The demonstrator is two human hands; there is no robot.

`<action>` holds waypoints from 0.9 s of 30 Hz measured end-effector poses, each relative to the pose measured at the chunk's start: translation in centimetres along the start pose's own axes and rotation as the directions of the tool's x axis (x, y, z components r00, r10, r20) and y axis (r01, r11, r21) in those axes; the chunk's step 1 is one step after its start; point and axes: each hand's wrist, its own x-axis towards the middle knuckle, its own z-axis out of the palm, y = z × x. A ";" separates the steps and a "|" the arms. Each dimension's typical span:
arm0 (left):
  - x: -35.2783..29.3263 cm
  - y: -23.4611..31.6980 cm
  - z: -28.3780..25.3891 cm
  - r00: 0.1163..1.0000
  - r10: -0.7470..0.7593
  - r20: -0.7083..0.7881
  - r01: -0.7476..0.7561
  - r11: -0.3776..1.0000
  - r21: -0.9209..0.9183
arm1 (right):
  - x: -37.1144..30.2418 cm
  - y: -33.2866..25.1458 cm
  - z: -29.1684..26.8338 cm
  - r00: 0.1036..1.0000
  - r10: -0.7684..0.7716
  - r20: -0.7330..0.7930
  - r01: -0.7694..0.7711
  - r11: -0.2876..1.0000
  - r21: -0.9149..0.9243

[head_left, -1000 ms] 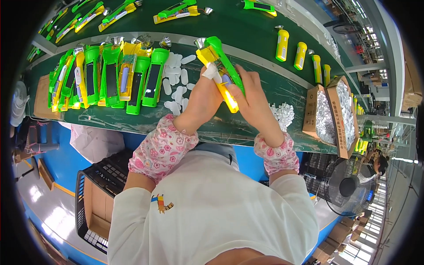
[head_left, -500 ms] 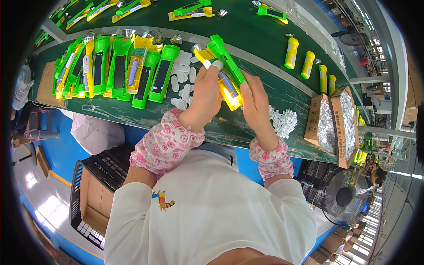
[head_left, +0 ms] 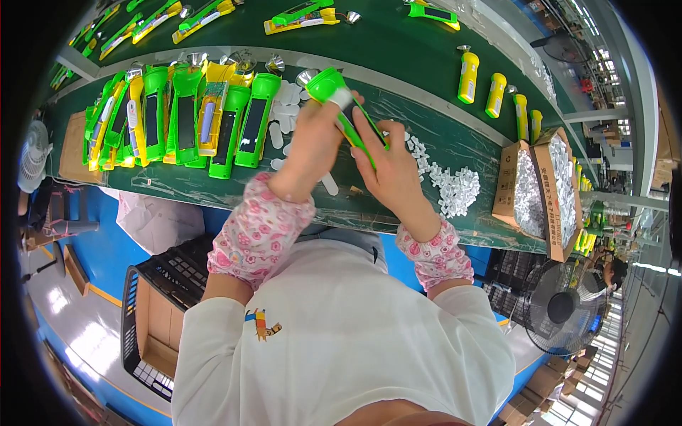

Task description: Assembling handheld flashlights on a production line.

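Observation:
Between my two hands is a green and yellow flashlight (head_left: 326, 84), tilted, with its wide green head up to the left and a dark panel along its body. My left hand (head_left: 313, 145) is closed around it just below the head. Something white and blurred shows at that hand's fingertips; I cannot tell if it is a finger cover. My right hand (head_left: 392, 167) grips the lower end, fingers laid over the panel side. A silver reflector cup (head_left: 306, 77) pokes out beside the head. Flat white oval strips (head_left: 286, 108) lie left of my hands, small white plastic pieces (head_left: 457, 190) to the right.
A row of green and yellow flashlights (head_left: 186, 117) lies on the green bench at left. Several yellow flashlight bodies (head_left: 468, 78) are at the far right, beyond a cardboard box (head_left: 556, 206) of small white pieces. A black crate (head_left: 129, 319) and a fan (head_left: 561, 307) stand below.
The flashlight has turned over: its lit yellow inside faced up before, and now the green panel side does. Both hands have shifted their hold, the left moving slightly left.

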 end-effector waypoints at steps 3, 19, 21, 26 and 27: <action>0.7 1.7 -0.8 0.996 0.052 0.075 -0.059 0.994 0.088 | -0.6 0.3 0.2 0.994 -0.098 -0.045 0.106 0.960 0.257; 1.0 1.1 -2.8 0.963 -0.187 0.193 0.239 0.924 -0.299 | -1.9 14.4 -1.1 0.983 0.182 -0.023 -0.181 0.983 0.016; 1.1 0.8 -1.2 0.970 -0.208 0.122 0.231 0.947 -0.225 | -1.3 14.8 -1.2 0.994 0.109 -0.015 -0.109 0.994 0.021; 1.2 -0.6 -2.5 0.964 -0.225 0.139 0.249 0.949 -0.195 | 0.8 14.8 -1.8 0.944 0.213 0.251 -0.220 0.975 0.001; 1.1 -0.8 -2.6 0.970 -0.198 0.139 0.218 0.965 -0.143 | 0.8 14.5 -1.4 0.943 0.238 0.233 -0.229 0.971 -0.063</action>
